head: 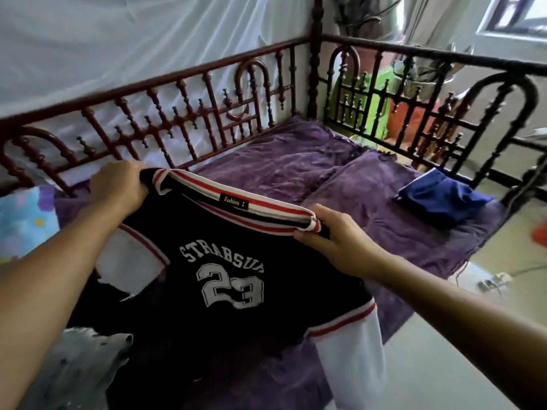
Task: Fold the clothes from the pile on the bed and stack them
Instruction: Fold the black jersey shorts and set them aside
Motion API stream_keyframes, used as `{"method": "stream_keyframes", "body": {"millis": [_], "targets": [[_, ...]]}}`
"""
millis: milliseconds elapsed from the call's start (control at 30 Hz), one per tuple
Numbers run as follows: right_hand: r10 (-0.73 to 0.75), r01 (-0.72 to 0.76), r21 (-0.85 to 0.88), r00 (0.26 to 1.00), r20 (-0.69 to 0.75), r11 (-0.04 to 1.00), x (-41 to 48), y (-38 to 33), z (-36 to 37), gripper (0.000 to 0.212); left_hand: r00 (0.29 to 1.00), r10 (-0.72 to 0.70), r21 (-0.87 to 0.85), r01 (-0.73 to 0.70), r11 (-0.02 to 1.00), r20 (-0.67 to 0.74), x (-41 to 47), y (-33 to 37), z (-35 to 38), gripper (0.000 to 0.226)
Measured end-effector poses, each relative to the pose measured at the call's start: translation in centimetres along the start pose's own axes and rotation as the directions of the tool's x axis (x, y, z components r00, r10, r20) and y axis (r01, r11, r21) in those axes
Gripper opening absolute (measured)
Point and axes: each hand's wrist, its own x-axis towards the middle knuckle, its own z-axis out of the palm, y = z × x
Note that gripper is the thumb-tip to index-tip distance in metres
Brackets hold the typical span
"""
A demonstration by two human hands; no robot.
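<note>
My two bare hands hold a black jersey (236, 291) up by its shoulders. My right hand (334, 241), the nearer one, pinches the right end of the red-and-white striped collar (236, 207), fingers curled round the trim. My left hand (118, 184), farther out and higher, grips the other end in a closed fist. The collar runs taut between them, slanting from near right to far left. The jersey hangs below my fingers, its long axis pointing down and back toward me, the white number 23 facing me. One white sleeve (352, 356) dangles under my right wrist. Below my left forearm lies a pale grey garment (80, 359), likely part of the unfolded pile. Beyond my fingers spreads the purple bedcover (281, 164), where I judge the jersey must be laid flat. Farther off, past my right hand, a folded blue garment (444, 199) sits near the bed's dark rail (429, 57).
</note>
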Motion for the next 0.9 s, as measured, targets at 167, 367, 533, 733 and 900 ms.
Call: {"method": "stream_keyframes", "body": {"millis": [167, 367, 533, 733, 900], "targets": [[0.287, -0.299, -0.101, 0.95, -0.12, 0.949, 0.1, 9.4, -0.4, 0.03, 0.997, -0.055, -0.014, 0.056, 0.998, 0.05, 4.7, 4.9, 9.0, 0.022], [0.592, -0.613, -0.217, 0.79, -0.159, 0.759, -1.9, 21.0, -3.3, 0.033, 0.953, -0.117, -0.155, 0.165, 0.974, 0.278, 8.2, 13.9, 17.4, 0.029], [0.742, -0.768, -0.271, 0.635, -0.214, 0.58, -2.6, 29.9, -7.1, 0.03, 0.947, 0.04, -0.304, 0.062, 0.951, 0.318, 10.9, 25.2, 22.5, 0.026], [0.842, -0.864, -0.249, 0.491, -0.224, 0.438, -1.9, 43.7, -11.4, 0.033, 0.911, 0.122, -0.343, 0.023, 0.939, 0.393, 14.6, 36.9, 30.3, 0.022], [0.903, -0.902, -0.219, 0.406, -0.14, 0.371, -0.5, 56.1, -13.5, 0.029, 0.873, 0.051, -0.332, 0.13, 0.934, 0.485, 17.1, 45.5, 39.1, 0.018]]}}
